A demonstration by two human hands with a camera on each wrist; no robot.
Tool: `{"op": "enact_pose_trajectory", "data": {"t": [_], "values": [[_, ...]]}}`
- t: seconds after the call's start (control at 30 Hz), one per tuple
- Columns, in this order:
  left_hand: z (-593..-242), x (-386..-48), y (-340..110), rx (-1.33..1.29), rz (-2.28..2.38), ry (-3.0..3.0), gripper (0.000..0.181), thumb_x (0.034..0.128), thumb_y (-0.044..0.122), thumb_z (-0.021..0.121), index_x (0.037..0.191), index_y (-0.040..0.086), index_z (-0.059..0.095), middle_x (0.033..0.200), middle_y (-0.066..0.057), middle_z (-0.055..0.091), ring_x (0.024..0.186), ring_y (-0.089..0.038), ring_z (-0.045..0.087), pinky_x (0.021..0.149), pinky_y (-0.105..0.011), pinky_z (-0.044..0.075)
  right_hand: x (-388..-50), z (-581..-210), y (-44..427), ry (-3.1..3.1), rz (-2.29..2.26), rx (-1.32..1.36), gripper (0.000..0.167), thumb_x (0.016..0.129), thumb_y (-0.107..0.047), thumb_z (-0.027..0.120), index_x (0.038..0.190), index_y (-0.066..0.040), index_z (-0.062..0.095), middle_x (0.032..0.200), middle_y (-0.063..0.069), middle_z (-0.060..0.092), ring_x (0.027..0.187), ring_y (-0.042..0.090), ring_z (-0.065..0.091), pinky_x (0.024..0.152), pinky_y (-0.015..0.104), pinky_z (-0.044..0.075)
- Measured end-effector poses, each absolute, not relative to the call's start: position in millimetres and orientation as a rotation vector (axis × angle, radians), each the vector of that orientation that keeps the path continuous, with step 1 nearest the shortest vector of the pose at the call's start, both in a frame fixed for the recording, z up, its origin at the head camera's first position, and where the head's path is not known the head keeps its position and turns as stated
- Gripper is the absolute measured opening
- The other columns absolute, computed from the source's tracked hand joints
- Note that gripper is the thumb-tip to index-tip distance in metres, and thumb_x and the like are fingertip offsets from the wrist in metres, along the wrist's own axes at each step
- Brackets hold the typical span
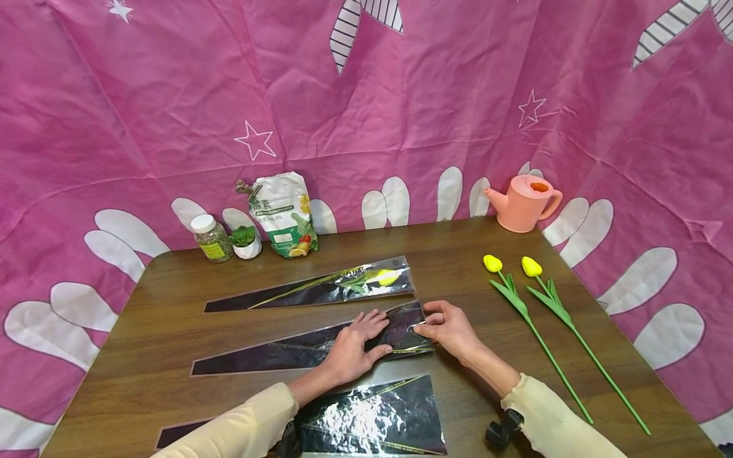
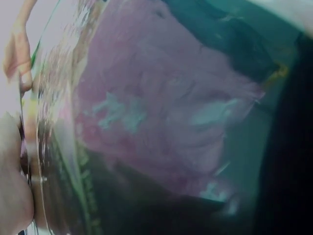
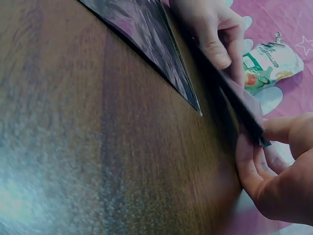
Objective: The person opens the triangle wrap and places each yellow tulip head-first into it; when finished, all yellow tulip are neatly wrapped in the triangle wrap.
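Note:
Across the middle of the table lies a long tapered black flower sleeve [image 1: 298, 346] of shiny film, its wide end to the right. My left hand [image 1: 356, 346] rests on that sleeve with the fingers spread fairly straight. At the wide end, my right hand [image 1: 449, 329] pinches the sleeve's edge between thumb and fingers; the right wrist view shows the edge [image 3: 247, 110] lifted off the table. Behind it is another sleeve [image 1: 303, 286] with a yellow tulip [image 1: 385, 277] inside. A third black sleeve [image 1: 378, 413] lies in front, partly hidden under my left forearm.
Two yellow artificial tulips [image 1: 529, 321] [image 1: 578, 327] lie at the right. Along the back stand a lidded jar [image 1: 213, 240], a small potted plant [image 1: 246, 244], a white-green pouch [image 1: 284, 216] and a pink watering can [image 1: 521, 205]. A pink printed cloth [image 1: 366, 127] hangs behind.

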State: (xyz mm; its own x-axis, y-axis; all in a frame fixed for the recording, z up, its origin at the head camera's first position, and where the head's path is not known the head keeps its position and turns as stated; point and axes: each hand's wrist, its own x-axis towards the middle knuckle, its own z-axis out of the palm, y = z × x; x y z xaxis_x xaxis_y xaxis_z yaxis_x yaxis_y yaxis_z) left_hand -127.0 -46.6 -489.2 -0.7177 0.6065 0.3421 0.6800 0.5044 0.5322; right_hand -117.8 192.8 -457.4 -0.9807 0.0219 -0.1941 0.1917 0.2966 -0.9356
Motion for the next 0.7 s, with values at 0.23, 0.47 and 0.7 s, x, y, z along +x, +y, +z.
{"op": "enact_pose_trajectory", "data": {"t": [0.23, 0.47, 0.7], "values": [[-482, -129, -48, -1.161, -0.991, -2.722, 0.046, 0.0986, 0.018, 0.063, 0.140, -0.001, 0.056, 0.146, -0.015, 0.051, 0.140, -0.030, 0.040, 0.115, -0.046, 0.027, -119, -457, 194, 2.396, -1.777, 0.208, 0.051, 0.084, 0.000, 0.078, 0.127, 0.008, 0.053, 0.086, 0.008, 0.071, 0.072, 0.020, 0.060, 0.062, 0.031, 0.050], [-478, -131, -46, -1.153, -0.956, -2.731, 0.046, 0.0957, 0.020, 0.069, 0.136, -0.001, 0.060, 0.143, -0.016, 0.054, 0.138, -0.030, 0.044, 0.114, -0.046, 0.030, -119, -457, 196, 2.392, -1.783, 0.195, 0.051, 0.084, 0.001, 0.077, 0.127, 0.009, 0.052, 0.086, 0.008, 0.070, 0.070, 0.019, 0.059, 0.061, 0.030, 0.049], [-488, -130, -46, -1.060, -1.080, -2.621, 0.041, 0.0899, 0.017, 0.076, 0.126, -0.001, 0.068, 0.132, -0.015, 0.063, 0.130, -0.030, 0.053, 0.109, -0.047, 0.037, -118, -457, 195, 2.386, -1.781, 0.187, 0.051, 0.085, 0.000, 0.077, 0.128, 0.009, 0.052, 0.087, 0.008, 0.070, 0.072, 0.019, 0.059, 0.061, 0.030, 0.049]]}}
